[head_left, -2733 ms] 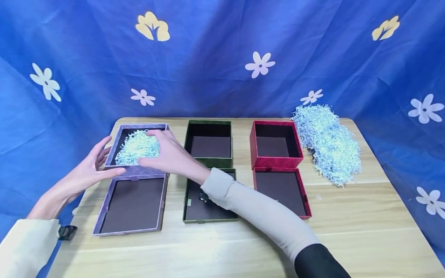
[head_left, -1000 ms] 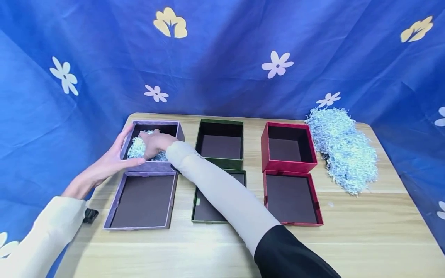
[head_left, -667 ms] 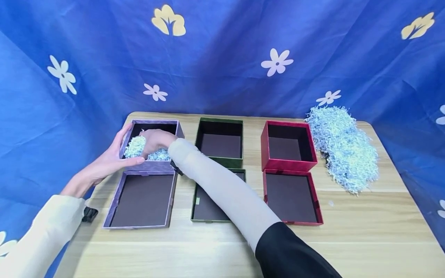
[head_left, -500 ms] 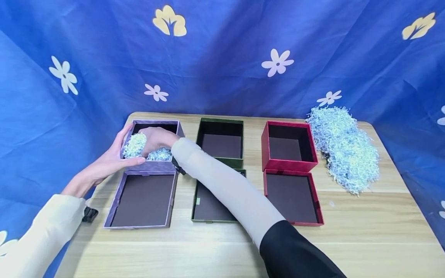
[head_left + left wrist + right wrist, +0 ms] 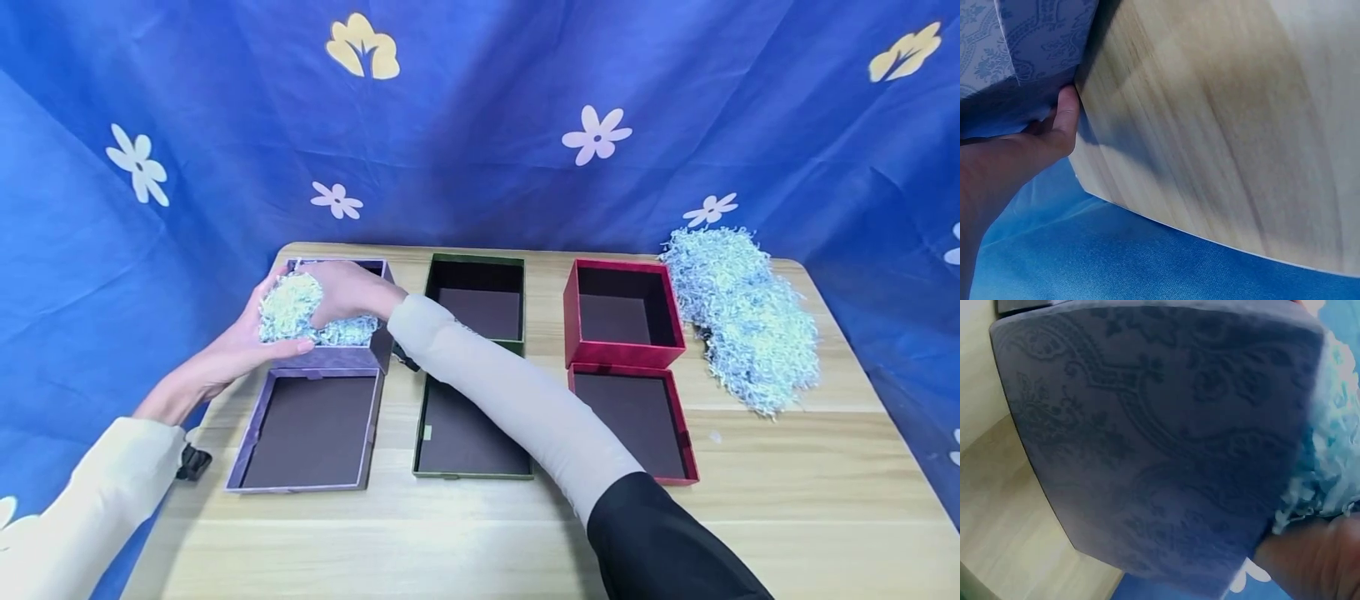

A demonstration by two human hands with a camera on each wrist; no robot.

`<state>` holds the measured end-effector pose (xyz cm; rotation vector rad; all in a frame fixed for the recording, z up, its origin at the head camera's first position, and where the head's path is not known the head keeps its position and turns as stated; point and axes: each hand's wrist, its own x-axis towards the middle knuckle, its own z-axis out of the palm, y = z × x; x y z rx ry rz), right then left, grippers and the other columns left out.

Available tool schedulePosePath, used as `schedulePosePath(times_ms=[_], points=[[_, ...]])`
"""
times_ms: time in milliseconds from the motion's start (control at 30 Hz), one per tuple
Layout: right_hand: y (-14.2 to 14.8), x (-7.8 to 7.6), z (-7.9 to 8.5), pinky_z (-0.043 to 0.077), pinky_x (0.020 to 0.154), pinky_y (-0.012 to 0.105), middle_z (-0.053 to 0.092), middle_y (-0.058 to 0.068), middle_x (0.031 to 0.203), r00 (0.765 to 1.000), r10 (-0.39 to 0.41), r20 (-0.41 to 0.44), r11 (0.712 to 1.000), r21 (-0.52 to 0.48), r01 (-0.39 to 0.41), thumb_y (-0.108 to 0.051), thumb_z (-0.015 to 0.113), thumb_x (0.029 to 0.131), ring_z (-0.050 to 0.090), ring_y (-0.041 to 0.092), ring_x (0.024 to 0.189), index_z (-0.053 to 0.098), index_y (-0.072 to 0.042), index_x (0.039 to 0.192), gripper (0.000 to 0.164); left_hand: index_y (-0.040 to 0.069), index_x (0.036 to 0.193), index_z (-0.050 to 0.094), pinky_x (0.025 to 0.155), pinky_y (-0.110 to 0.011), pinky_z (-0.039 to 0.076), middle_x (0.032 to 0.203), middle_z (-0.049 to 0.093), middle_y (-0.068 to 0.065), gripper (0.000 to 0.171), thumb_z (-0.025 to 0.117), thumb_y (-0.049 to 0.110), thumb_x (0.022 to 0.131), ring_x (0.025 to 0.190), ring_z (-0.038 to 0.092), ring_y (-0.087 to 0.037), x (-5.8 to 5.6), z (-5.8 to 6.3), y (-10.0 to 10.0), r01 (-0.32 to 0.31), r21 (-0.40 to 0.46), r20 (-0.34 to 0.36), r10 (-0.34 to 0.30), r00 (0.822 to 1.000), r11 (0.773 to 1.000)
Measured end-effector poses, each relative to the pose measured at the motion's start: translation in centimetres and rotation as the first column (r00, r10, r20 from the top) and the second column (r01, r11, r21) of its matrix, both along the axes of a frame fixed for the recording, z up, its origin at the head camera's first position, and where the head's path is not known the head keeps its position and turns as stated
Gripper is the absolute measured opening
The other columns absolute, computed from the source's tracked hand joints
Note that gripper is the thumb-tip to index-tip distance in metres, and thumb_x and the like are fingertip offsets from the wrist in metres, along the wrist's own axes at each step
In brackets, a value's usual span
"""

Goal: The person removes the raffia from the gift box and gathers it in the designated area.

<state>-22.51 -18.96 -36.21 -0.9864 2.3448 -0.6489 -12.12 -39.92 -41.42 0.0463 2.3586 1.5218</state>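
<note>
In the head view, the patterned purple box (image 5: 330, 358) sits at the table's back left, with light-blue shredded paper (image 5: 348, 332) inside. My left hand (image 5: 232, 340) grips its front left corner, thumb along the front wall and fingers at the left side. The left wrist view shows fingertips (image 5: 1067, 103) against the box's patterned wall. My right hand (image 5: 347, 292) reaches over the right wall and holds a clump of shredded paper (image 5: 288, 307) at rim height; its fingers are mostly hidden by the paper. In the right wrist view, shredded paper (image 5: 1332, 444) shows beyond the box's outer wall (image 5: 1147, 437).
A purple lid (image 5: 311, 433) lies before the purple box. A green box (image 5: 480, 312) and green lid (image 5: 472, 433) stand in the middle, a red box (image 5: 622, 357) and red lid (image 5: 633, 417) to the right. A large shredded paper heap (image 5: 742, 321) lies at the back right.
My right hand went down into the purple box, gathered shredded paper, and has raised a clump towards the rim. The left hand has moved up closer round the box's corner. The view shifted slightly.
</note>
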Motion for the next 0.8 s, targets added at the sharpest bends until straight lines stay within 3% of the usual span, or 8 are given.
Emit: schedulePosePath(times_ms=[133,333,467,533,633,700,767,800], points=[[1.3,-0.5,0.0,0.05,0.074,0.022,0.054,-0.01,0.156,0.995,-0.027,0.099,0.986,-0.158,0.043,-0.009,0.084,0.093,0.056,0.008,0.087,0.039,-0.02,0.171,0.091,0.037,0.17,-0.024,0.114,-0.017,0.03,0.179,-0.019,0.002,0.119,0.075,0.02,0.106,0.16,0.002,-0.023,0.1,0.2,0.0,-0.014,0.007,0.052,0.014,0.999,1.0],[2.3,-0.9,0.2,0.048,0.063,0.025,0.05,-0.011,0.158,0.975,-0.107,0.195,0.95,-0.27,0.159,-0.01,0.083,0.089,0.044,0.011,0.06,0.036,-0.023,0.173,0.097,0.013,0.174,-0.015,0.126,-0.066,0.016,0.18,-0.013,-0.019,0.112,0.073,0.031,0.107,0.163,-0.001,-0.041,0.5,0.4,-0.4,0.018,-0.107,0.116,-0.006,0.993,0.994],[2.9,-0.9,1.1,0.05,0.075,0.025,0.052,-0.011,0.158,0.963,-0.155,0.219,0.925,-0.31,0.219,-0.012,0.085,0.086,0.053,0.011,0.08,0.037,-0.025,0.172,0.099,-0.016,0.156,0.031,0.1,-0.052,0.049,0.132,0.051,-0.038,0.087,0.069,0.045,0.107,0.12,0.056,-0.041,0.8,0.4,-0.7,0.054,-0.268,0.118,-0.023,0.993,0.962],[3.3,-0.9,1.7,0.05,0.079,0.026,0.053,-0.01,0.157,0.954,-0.179,0.239,0.909,-0.332,0.253,-0.013,0.086,0.085,0.054,0.014,0.086,0.039,-0.026,0.171,0.099,-0.011,0.105,0.054,0.069,-0.038,0.047,0.08,0.049,-0.011,0.058,0.071,0.044,0.106,0.069,0.048,-0.025,0.8,0.3,-0.6,0.052,-0.29,0.087,-0.028,0.996,0.955],[4.1,-0.8,2.8,0.05,0.079,0.026,0.052,-0.011,0.157,0.945,-0.206,0.255,0.889,-0.354,0.289,-0.014,0.087,0.085,0.054,0.013,0.09,0.04,-0.028,0.171,0.098,-0.016,0.124,0.055,0.088,-0.049,0.056,0.099,0.063,-0.032,0.066,0.073,0.044,0.104,0.091,0.067,-0.032,0.6,0.3,-0.6,0.043,-0.261,0.087,-0.021,0.996,0.964],[4.7,-0.7,3.4,0.05,0.076,0.027,0.048,-0.012,0.161,0.939,-0.212,0.272,0.878,-0.37,0.305,-0.014,0.087,0.086,0.056,0.015,0.088,0.038,-0.029,0.172,0.1,-0.003,0.168,0.024,0.117,-0.065,0.038,0.171,0.024,-0.032,0.091,0.074,0.039,0.105,0.154,0.034,-0.04,0.5,0.2,-0.4,0.038,-0.202,0.077,-0.023,0.997,0.979],[5.6,-0.7,3.8,0.05,0.075,0.027,0.044,-0.011,0.166,0.937,-0.206,0.282,0.86,-0.404,0.311,-0.014,0.087,0.088,0.058,0.014,0.097,0.036,-0.027,0.172,0.099,0.02,0.166,-0.032,0.12,-0.08,0.003,0.174,-0.031,-0.013,0.12,0.072,0.037,0.107,0.159,-0.025,-0.04,0.4,0.2,-0.4,0.043,-0.164,0.092,-0.028,0.995,0.986],[6.1,-0.7,4.0,0.05,0.076,0.027,0.042,-0.01,0.168,0.935,-0.202,0.29,0.849,-0.424,0.315,-0.013,0.086,0.089,0.058,0.013,0.105,0.036,-0.025,0.173,0.098,0.021,0.164,-0.035,0.12,-0.08,0.002,0.173,-0.034,-0.014,0.122,0.071,0.038,0.107,0.158,-0.027,-0.041,0.3,0.2,-0.4,0.037,-0.168,0.097,-0.02,0.995,0.985]])
